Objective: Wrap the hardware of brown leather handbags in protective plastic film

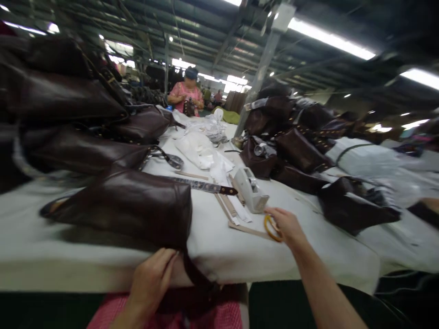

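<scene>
A dark brown leather bag [137,210] lies on the white-covered table in front of me. My left hand [152,276] is closed at its near lower edge, fingers curled and partly hidden. Beside that hand a dark strap [195,272] hangs over the table edge. My right hand [284,224] is closed, with a yellow-orange ring [270,229] at its fingers; the ring looks like a scissor handle, but no blades show. The fingertips are close to the front of a pale tape dispenser [250,189]; I cannot tell whether they touch it.
Stacked brown bags [68,100] rise on the left, and more bags [298,146] are piled on the right. Tan strips [228,205], a studded strap [206,186] and white wrapping [199,148] lie mid-table. A grey post [257,82] stands behind. A person [187,93] works at the far end.
</scene>
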`<state>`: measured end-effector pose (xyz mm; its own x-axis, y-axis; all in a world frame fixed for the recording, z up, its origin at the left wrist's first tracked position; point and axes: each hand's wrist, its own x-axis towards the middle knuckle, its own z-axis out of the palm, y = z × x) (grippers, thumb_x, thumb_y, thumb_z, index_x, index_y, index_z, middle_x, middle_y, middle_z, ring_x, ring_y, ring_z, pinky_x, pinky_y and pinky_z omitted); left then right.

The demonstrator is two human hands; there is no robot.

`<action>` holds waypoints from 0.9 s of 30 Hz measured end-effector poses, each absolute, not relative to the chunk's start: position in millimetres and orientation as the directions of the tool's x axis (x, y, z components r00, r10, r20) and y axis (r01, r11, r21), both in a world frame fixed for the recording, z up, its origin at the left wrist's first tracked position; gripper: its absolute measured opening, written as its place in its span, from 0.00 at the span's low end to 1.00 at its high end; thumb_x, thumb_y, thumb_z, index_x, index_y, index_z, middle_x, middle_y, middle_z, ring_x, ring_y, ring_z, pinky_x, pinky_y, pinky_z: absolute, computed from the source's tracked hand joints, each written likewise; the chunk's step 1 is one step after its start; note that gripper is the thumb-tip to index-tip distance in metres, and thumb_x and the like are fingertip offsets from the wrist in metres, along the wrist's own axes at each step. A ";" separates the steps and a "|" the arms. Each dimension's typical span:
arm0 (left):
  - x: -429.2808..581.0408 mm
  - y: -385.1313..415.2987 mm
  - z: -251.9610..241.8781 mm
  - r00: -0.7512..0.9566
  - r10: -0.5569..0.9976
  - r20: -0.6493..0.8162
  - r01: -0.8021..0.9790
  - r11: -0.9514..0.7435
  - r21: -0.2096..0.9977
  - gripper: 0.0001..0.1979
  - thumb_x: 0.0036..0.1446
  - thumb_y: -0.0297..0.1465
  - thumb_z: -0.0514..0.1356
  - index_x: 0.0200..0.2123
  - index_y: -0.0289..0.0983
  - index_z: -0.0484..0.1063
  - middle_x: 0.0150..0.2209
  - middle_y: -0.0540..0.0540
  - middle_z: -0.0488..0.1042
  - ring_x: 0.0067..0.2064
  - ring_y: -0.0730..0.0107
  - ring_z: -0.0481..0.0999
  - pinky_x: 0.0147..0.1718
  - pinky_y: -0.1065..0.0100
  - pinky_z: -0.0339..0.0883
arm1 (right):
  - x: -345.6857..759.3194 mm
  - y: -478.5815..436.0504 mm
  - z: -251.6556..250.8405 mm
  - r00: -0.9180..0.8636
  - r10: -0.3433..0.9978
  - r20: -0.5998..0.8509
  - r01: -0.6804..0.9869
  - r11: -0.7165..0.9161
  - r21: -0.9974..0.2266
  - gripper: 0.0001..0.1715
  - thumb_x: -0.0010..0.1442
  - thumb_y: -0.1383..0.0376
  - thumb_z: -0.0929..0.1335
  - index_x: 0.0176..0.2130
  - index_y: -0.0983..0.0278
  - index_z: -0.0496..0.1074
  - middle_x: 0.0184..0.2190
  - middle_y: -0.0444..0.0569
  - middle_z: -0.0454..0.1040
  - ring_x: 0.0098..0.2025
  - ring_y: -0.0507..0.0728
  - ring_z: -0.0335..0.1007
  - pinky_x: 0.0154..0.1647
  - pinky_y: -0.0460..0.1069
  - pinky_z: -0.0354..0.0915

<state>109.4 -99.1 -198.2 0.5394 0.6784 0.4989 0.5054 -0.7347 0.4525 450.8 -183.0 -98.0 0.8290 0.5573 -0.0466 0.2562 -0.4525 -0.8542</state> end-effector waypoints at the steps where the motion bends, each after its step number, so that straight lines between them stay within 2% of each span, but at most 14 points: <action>1: 111.1 -101.4 -193.9 0.552 0.671 0.496 0.531 -0.741 0.411 0.18 0.65 0.32 0.45 0.33 0.40 0.74 0.28 0.49 0.77 0.28 0.70 0.77 0.28 0.73 0.69 | 434.6 -184.2 -93.6 0.796 0.601 -0.076 0.216 -0.399 -0.891 0.20 0.44 0.51 0.71 0.26 0.67 0.74 0.15 0.39 0.61 0.19 0.47 0.51 0.19 0.46 0.44; 3: 112.7 -104.5 -191.4 0.564 0.664 0.491 0.576 -0.742 0.342 0.18 0.65 0.30 0.45 0.32 0.39 0.73 0.27 0.48 0.75 0.28 0.69 0.76 0.27 0.71 0.67 | 392.7 -186.8 -90.1 0.612 0.768 -0.189 -0.047 -0.203 -0.978 0.21 0.42 0.52 0.74 0.28 0.67 0.74 0.15 0.36 0.57 0.19 0.45 0.45 0.19 0.45 0.41; 6: 110.9 -107.3 -194.7 0.576 0.632 0.519 0.610 -0.755 0.242 0.17 0.66 0.29 0.45 0.31 0.38 0.72 0.24 0.48 0.72 0.26 0.68 0.73 0.25 0.70 0.64 | 315.8 -189.9 -101.8 0.207 0.901 -0.382 -0.340 -0.300 -0.891 0.20 0.45 0.53 0.74 0.27 0.67 0.72 0.14 0.33 0.49 0.18 0.45 0.39 0.19 0.44 0.38; 9: 108.2 -108.2 -197.3 0.580 0.584 0.567 0.590 -0.782 0.201 0.17 0.67 0.29 0.44 0.31 0.37 0.71 0.24 0.48 0.70 0.25 0.69 0.71 0.24 0.70 0.62 | 256.5 -183.7 -127.7 0.102 0.910 -0.402 -0.390 -0.335 -0.858 0.19 0.47 0.53 0.73 0.26 0.66 0.70 0.14 0.33 0.48 0.18 0.45 0.38 0.19 0.44 0.38; 14: 106.9 -106.0 -200.0 0.552 0.550 0.626 0.547 -0.806 0.226 0.16 0.67 0.30 0.44 0.32 0.37 0.69 0.24 0.49 0.70 0.25 0.69 0.71 0.25 0.70 0.62 | 235.2 -163.1 -155.0 0.259 0.910 -0.325 -0.172 -0.287 -0.942 0.18 0.49 0.53 0.69 0.23 0.65 0.68 0.15 0.35 0.53 0.19 0.46 0.43 0.19 0.45 0.43; 18: 106.4 -105.5 -206.8 0.518 0.542 0.662 0.527 -0.812 0.252 0.13 0.67 0.29 0.46 0.35 0.36 0.68 0.25 0.48 0.72 0.26 0.70 0.72 0.27 0.70 0.65 | 239.6 -154.3 -162.1 0.342 0.905 -0.254 0.024 -0.279 -0.960 0.18 0.50 0.53 0.67 0.21 0.65 0.69 0.16 0.38 0.59 0.21 0.49 0.51 0.22 0.45 0.49; 21: 105.8 -105.0 -213.3 0.485 0.541 0.687 0.531 -0.806 0.260 0.10 0.67 0.29 0.48 0.36 0.35 0.67 0.26 0.48 0.73 0.27 0.70 0.74 0.28 0.70 0.67 | 239.8 -151.7 -168.2 0.375 0.901 -0.216 0.169 -0.296 -0.940 0.18 0.51 0.54 0.65 0.21 0.65 0.70 0.17 0.41 0.65 0.23 0.51 0.57 0.24 0.46 0.53; 27: 104.1 -103.9 -215.3 0.514 0.482 0.710 0.518 -0.834 0.191 0.13 0.66 0.28 0.48 0.51 0.30 0.64 0.30 0.45 0.76 0.29 0.68 0.75 0.31 0.69 0.69 | 238.7 -151.0 -167.4 0.407 0.899 -0.164 0.452 -0.354 -0.819 0.17 0.55 0.59 0.62 0.22 0.64 0.71 0.21 0.45 0.73 0.26 0.54 0.66 0.29 0.47 0.56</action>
